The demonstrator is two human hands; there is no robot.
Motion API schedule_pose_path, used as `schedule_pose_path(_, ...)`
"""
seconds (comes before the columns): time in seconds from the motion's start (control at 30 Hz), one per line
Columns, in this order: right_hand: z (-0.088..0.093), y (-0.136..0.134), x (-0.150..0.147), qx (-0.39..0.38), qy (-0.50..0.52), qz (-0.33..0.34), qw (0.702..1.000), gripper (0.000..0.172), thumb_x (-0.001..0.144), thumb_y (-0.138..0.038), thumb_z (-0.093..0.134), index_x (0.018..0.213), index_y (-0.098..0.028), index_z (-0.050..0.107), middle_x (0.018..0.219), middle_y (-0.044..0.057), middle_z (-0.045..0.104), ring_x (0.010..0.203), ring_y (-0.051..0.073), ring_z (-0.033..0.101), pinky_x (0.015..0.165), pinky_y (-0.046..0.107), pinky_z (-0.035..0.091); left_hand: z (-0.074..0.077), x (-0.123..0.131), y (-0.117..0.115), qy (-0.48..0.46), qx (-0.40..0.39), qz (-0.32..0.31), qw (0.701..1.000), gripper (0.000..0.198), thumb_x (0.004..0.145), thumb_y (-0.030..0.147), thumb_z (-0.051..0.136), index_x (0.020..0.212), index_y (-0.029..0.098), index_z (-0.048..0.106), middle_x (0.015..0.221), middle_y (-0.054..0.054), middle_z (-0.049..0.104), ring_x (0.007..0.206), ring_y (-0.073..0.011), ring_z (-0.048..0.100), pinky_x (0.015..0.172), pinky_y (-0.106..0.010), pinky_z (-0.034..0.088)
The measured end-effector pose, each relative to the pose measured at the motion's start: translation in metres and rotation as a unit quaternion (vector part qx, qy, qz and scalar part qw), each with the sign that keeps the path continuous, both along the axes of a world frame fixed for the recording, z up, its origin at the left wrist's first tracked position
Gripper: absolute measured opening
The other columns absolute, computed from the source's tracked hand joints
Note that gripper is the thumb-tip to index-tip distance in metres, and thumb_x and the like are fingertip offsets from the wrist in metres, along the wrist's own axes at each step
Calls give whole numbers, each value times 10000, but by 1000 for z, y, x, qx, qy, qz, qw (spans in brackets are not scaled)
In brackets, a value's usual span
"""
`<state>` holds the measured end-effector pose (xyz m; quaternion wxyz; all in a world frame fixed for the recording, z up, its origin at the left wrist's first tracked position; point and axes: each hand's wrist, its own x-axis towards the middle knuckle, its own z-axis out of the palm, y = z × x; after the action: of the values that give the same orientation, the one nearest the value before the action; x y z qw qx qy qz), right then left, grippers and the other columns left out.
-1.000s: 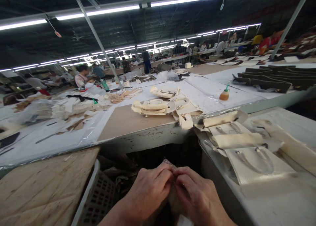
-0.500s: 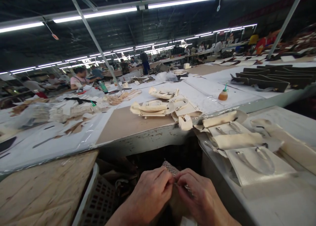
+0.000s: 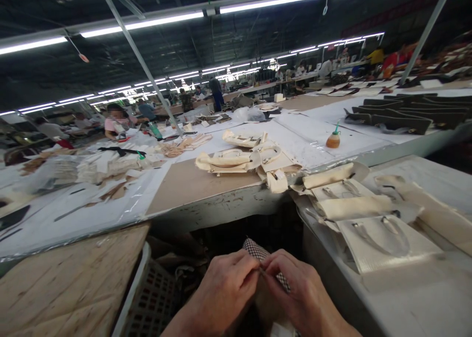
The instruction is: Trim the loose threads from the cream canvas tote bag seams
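Note:
My left hand [image 3: 224, 290] and my right hand [image 3: 298, 297] meet low in the middle of the view, fingers pinched together on a small checkered strip [image 3: 258, 253]. The strip sticks up from between my fingertips, patterned in fine dark and pale squares. Both hands hover over a dark gap between a wooden board [image 3: 70, 278] on the left and a white worktable [image 3: 424, 297] on the right. Most of the strip is hidden behind my fingers.
Cream bag pieces with handles [image 3: 376, 234] lie on the right table, more cream pieces [image 3: 243, 160] on the long bench ahead. A small amber glue bottle [image 3: 334, 139] stands there. A white slotted crate [image 3: 147, 297] sits lower left. Other people work at distant benches.
The checkered strip has come further out from between my fingers and tilted right. My hands have stayed close together in the same low spot.

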<state>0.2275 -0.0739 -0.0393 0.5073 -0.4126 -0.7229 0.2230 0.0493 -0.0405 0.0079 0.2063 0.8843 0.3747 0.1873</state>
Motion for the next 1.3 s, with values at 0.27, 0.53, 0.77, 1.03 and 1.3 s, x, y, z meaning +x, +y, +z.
schedule_pose_path(0.27,-2,-5,-3,-2,20,-10,1000,175,876,-71,483,782,-216,509,835,-2,648,732,126,646,657,216,499,0,-2,-4,51,148,-34,987,227,914,82,473,728,168,569,685,5,603,617,-139,571,576,-269,392)
schedule_pose_path(0.53,-1,-9,1,-25,-20,-15,999,174,879,-94,471,773,-229,440,752,-19,582,652,122,585,599,216,457,13,4,1,108,148,-68,981,157,847,56,523,748,174,554,744,2,598,676,-166,550,653,-301,435)
schedule_pose_path(0.77,-7,-11,0,-91,-10,-39,995,146,900,-147,485,864,-251,390,751,-56,551,617,110,559,591,206,441,9,4,4,66,40,-86,993,152,832,33,489,803,148,584,841,-27,645,728,-149,594,655,-250,420)
schedule_pose_path(1.03,14,-11,2,-134,43,2,990,152,857,-150,553,788,-230,443,729,-61,546,632,96,539,606,191,412,33,11,26,13,-268,-28,963,178,648,11,567,539,143,516,585,55,494,579,-85,413,546,-211,294)
schedule_pose_path(1.3,8,-12,6,-165,46,-3,985,176,864,-184,548,781,-235,402,750,-38,592,681,130,577,632,223,431,31,13,33,-21,-382,-3,924,30,690,133,641,705,130,615,621,58,551,566,-81,434,512,-169,342)
